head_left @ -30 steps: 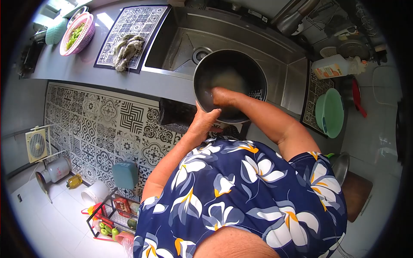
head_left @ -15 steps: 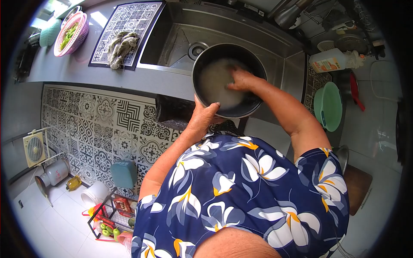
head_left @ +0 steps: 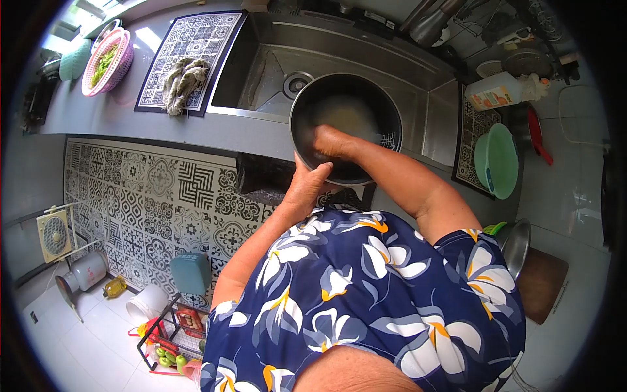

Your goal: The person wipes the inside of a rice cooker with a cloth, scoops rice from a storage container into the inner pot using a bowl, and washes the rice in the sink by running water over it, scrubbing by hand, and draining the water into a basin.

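A dark rice cooker pot (head_left: 392, 111) with level marks on its inner wall is held at the front edge of the steel sink. Cloudy, whitish water (head_left: 356, 117) lies inside it; what is at the bottom cannot be made out. My left hand (head_left: 308, 179) grips the near left rim, its thumb over the edge and its fingers outside underneath. Down inside the pot, at the near left side, is my right hand (head_left: 332, 142). Its knuckles point down and its fingers are hidden, so their pose does not show.
Behind the pot is the sink (head_left: 261, 78) with its drain (head_left: 297, 83). On the counter to the left lie a patterned mat (head_left: 196, 39), a rag (head_left: 185, 85) and a pink basket of greens (head_left: 119, 68). At the right stand a green basin (head_left: 499, 160) and a white jug (head_left: 499, 91).
My right hand has moved from the right middle of the pot to its near left side, with the fingers now out of sight. The left hand keeps its hold on the rim.
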A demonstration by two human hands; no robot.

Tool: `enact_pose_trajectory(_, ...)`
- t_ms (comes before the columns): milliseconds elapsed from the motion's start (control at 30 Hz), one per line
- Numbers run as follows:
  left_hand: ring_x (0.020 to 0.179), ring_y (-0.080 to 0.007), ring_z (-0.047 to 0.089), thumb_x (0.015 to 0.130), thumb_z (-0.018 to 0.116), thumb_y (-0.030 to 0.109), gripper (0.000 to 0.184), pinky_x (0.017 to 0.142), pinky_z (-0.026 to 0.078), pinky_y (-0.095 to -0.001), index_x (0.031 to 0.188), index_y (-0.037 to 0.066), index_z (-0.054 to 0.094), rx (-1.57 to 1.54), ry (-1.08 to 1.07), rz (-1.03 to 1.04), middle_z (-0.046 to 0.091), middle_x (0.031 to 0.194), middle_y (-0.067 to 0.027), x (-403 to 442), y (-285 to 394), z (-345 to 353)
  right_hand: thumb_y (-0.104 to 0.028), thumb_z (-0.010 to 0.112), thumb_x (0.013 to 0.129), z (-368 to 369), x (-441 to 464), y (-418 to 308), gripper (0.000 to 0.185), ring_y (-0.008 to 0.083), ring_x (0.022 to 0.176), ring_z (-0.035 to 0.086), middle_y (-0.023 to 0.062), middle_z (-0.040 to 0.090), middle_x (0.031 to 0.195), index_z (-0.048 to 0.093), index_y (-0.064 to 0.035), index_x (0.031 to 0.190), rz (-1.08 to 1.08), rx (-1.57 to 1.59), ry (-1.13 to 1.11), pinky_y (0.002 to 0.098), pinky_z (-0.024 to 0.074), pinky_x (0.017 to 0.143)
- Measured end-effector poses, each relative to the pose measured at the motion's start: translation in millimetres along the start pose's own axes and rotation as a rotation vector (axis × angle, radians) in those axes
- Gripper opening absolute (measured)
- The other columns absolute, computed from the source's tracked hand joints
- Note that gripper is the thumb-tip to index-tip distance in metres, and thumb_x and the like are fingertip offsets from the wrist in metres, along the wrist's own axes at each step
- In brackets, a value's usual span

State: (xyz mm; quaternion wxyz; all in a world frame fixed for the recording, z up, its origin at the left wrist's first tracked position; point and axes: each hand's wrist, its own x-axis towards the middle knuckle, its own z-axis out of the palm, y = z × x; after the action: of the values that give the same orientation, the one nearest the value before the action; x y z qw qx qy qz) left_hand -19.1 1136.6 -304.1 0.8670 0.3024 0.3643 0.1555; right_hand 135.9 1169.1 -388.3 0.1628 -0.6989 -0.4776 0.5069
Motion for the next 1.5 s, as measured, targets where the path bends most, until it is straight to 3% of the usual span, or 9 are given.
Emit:
enact_pose_trajectory(67, 0.111, -0.0218, 0.048, 0.085, 0.055, 0.012, 0.062, 0.083, 0.05, -0.0397, 0.134, 0.016, 0.018, 0.008, -0.007, -0.009, 0.038, 0.128, -0.0094, -2, 2, 1, -0.013, 0.055, 0.077, -16, 6, 4, 0.018, 0.0353, 0.085, 0.063, 0.0206, 0.065, 0.088, 0.065, -0.0005, 0.082, -0.465, -1.171, -0.058, 0.0431, 0.0514, 0.072)
enact_pose_trajectory(133, 0.111, -0.0222, 0.048, 0.085, 0.055, 0.012, 0.062, 0.081, 0.051, -0.0394, 0.134, 0.016, 0.017, 0.016, -0.011, -0.008, 0.038, 0.128, -0.0099, 0, -1, -2, -0.014, 0.052, 0.078, -36, -16, -4, 0.017, 0.0374, 0.076, 0.063, 0.0205, 0.064, 0.079, 0.063, -0.001, 0.079, -0.189, -0.555, 0.435, 0.0443, 0.0514, 0.069)
enact_pose_trajectory(467, 0.11, -0.0233, 0.048, 0.084, 0.055, 0.012, 0.063, 0.077, 0.053, -0.0396, 0.134, 0.016, 0.016, 0.056, -0.017, -0.034, 0.037, 0.127, -0.0111, 1, 4, -4, -0.028, 0.074, 0.062, -45, -16, 26, 0.082, 0.0371, 0.121, 0.041, 0.0235, 0.042, 0.131, 0.039, -0.0037, 0.132, 0.046, -0.426, 0.243, 0.0381, 0.0333, 0.104)
enact_pose_trajectory(600, 0.109, -0.0228, 0.049, 0.084, 0.056, 0.013, 0.064, 0.078, 0.053, -0.0393, 0.134, 0.017, 0.016, 0.077, -0.007, -0.045, 0.037, 0.126, -0.0106, 3, 3, -5, -0.023, 0.073, 0.06, -6, -2, -1, 0.065, 0.0331, 0.108, 0.054, 0.0233, 0.056, 0.113, 0.052, -0.0001, 0.118, -0.292, -0.433, 0.204, 0.0377, 0.0427, 0.092)
enact_pose_trajectory(833, 0.108, -0.0235, 0.05, 0.084, 0.057, 0.015, 0.064, 0.079, 0.053, -0.0403, 0.134, 0.018, 0.017, 0.06, -0.01, -0.041, 0.038, 0.126, -0.0109, 2, 1, -9, -0.012, 0.06, 0.072, -13, -15, -21, 0.032, 0.03, 0.093, 0.061, 0.0172, 0.065, 0.094, 0.063, -0.0032, 0.103, -0.065, -0.303, -0.172, 0.0401, 0.0473, 0.079)
enact_pose_trajectory(900, 0.108, -0.0239, 0.051, 0.084, 0.057, 0.015, 0.063, 0.079, 0.053, -0.0405, 0.133, 0.017, 0.017, 0.055, -0.014, -0.034, 0.038, 0.127, -0.0112, 2, 1, -9, -0.014, 0.055, 0.078, -18, -12, -26, 0.029, 0.0288, 0.088, 0.063, 0.0175, 0.065, 0.091, 0.062, -0.0053, 0.105, -0.497, -1.502, -0.292, 0.0424, 0.0476, 0.076)
enact_pose_trajectory(1000, 0.108, -0.0244, 0.051, 0.084, 0.057, 0.016, 0.064, 0.08, 0.053, -0.0402, 0.133, 0.017, 0.016, 0.061, 0.001, -0.062, 0.037, 0.127, -0.0118, 2, 3, -9, -0.019, 0.054, 0.08, -43, -21, -34, 0.029, 0.0327, 0.09, 0.062, 0.016, 0.066, 0.088, 0.062, -0.0058, 0.106, -0.089, -0.632, 0.215, 0.0434, 0.0483, 0.078)
enact_pose_trajectory(1367, 0.11, -0.0234, 0.048, 0.085, 0.056, 0.015, 0.064, 0.079, 0.052, -0.0381, 0.134, 0.016, 0.016, 0.061, 0.001, -0.032, 0.036, 0.129, -0.0117, 0, 4, -6, -0.032, 0.074, 0.065, -56, -60, 0, 0.091, 0.0432, 0.122, 0.04, 0.032, 0.023, 0.14, 0.026, -0.007, 0.139, 0.16, -0.575, -0.083, 0.0419, 0.0375, 0.1)
enact_pose_trajectory(1500, 0.111, -0.0226, 0.048, 0.085, 0.056, 0.015, 0.063, 0.079, 0.052, -0.0383, 0.134, 0.016, 0.017, 0.073, -0.012, -0.018, 0.037, 0.128, -0.0106, 1, 4, -6, -0.026, 0.074, 0.065, -14, -42, 7, 0.082, 0.0405, 0.118, 0.044, 0.0307, 0.041, 0.129, 0.037, -0.0034, 0.134, 0.073, -0.648, -0.088, 0.0396, 0.0395, 0.098)
